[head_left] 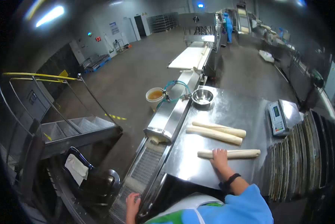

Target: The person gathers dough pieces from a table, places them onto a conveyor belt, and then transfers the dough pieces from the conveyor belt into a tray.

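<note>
My right hand [220, 158] lies over the left part of a pale dough roll [244, 153] on the steel table [186, 168], its fingers curled across the top. Two more dough rolls, a rear one [230, 130] and a front one [214, 135], lie side by side just beyond it. My left hand [132, 204] hovers at the edge of the mesh conveyor belt [142, 170], fingers loosely bent and apart, with nothing visible in them. Pale dough [155, 139] shows at the mouth of the steel chute [167, 117] above the belt.
A steel bowl [203, 96] sits at the table's far corner. At right are a scale [283, 116] and a stack of upright trays [298, 156]. Left stand a bucket [154, 95] and metal steps [78, 128]. A person in blue [228, 27] stands far back.
</note>
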Demonstrator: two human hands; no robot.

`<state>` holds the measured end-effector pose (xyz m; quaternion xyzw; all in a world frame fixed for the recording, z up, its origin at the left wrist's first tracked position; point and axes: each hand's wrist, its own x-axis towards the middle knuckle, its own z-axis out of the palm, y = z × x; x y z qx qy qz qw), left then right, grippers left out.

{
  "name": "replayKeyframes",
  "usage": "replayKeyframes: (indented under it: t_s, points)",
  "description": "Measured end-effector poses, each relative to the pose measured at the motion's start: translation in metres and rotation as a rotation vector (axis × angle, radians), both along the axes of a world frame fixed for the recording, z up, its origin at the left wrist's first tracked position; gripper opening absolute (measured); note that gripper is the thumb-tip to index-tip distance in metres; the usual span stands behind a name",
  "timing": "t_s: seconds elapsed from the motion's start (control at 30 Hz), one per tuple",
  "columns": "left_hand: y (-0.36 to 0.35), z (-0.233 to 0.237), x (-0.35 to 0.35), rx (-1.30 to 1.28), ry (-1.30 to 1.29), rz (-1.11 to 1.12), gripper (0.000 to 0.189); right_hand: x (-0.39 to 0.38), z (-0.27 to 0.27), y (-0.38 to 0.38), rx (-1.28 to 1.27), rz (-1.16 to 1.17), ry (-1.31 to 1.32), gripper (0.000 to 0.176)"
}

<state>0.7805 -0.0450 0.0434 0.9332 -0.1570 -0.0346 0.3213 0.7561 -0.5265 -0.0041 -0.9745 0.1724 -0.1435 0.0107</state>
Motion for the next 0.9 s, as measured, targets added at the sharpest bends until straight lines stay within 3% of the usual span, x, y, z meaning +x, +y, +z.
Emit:
replayKeyframes:
  t_s: [0.03, 0.1, 0.17, 0.23, 0.27, 0.3, 0.37, 0.43, 0.5, 0.53, 0.6, 0.63, 0.7, 0.77, 0.9]
  points:
    - [0.004, -0.005, -0.005, -0.029, 0.049, 0.016, 0.028, 0.005, 0.001, -0.001, -0.012, 0.006, -0.005, 0.044]
    - [0.006, -0.008, -0.018, -0.066, 0.099, 0.041, 0.029, 0.012, 0.003, -0.004, 0.205, 0.059, 0.197, 0.043]
    - [0.002, -0.003, -0.037, -0.111, 0.105, 0.114, 0.024, 0.027, -0.017, -0.018, 0.201, 0.117, 0.257, 0.047]
    - [0.008, -0.009, -0.048, -0.187, 0.184, 0.174, 0.024, 0.048, -0.031, -0.033, 0.368, 0.395, 0.562, 0.049]
    - [0.011, -0.014, -0.051, -0.257, 0.259, 0.223, 0.024, 0.071, -0.049, -0.045, 0.339, 0.525, 0.768, 0.059]
    - [0.015, -0.022, -0.053, -0.262, 0.260, 0.223, 0.024, 0.076, -0.051, -0.049, 0.334, 0.523, 0.770, 0.059]
    - [0.023, -0.035, -0.053, -0.280, 0.235, 0.248, 0.024, 0.087, -0.050, -0.045, 0.338, 0.423, 0.375, 0.063]
    - [0.017, -0.019, -0.050, -0.168, 0.190, 0.219, 0.024, 0.096, -0.034, -0.032, 0.355, 0.302, 0.270, 0.052]
    - [0.011, -0.014, -0.047, -0.058, 0.146, 0.191, 0.024, 0.102, -0.029, -0.023, 0.041, 0.086, -0.001, 0.036]
    - [0.010, -0.013, -0.045, -0.055, 0.128, 0.194, 0.025, 0.098, -0.021, -0.010, 0.138, 0.149, 0.002, 0.024]
    - [0.009, -0.012, -0.039, -0.053, 0.110, 0.195, 0.025, 0.089, -0.011, 0.020, 0.276, 0.148, 0.157, 0.020]
    - [0.007, -0.014, -0.038, -0.060, 0.105, 0.182, 0.025, 0.069, 0.008, 0.037, 0.283, 0.211, 0.090, 0.020]
    - [0.004, -0.016, -0.038, -0.067, 0.106, 0.165, 0.025, 0.038, 0.011, 0.056, 0.222, 0.334, -0.170, 0.021]
    - [0.000, -0.018, -0.035, -0.051, 0.094, 0.152, 0.024, 0.024, -0.008, 0.057, 0.022, 0.376, -0.197, 0.031]
    - [-0.007, -0.021, -0.022, -0.057, 0.145, 0.061, 0.023, 0.029, -0.013, 0.052, 0.111, 0.425, -0.125, 0.029]
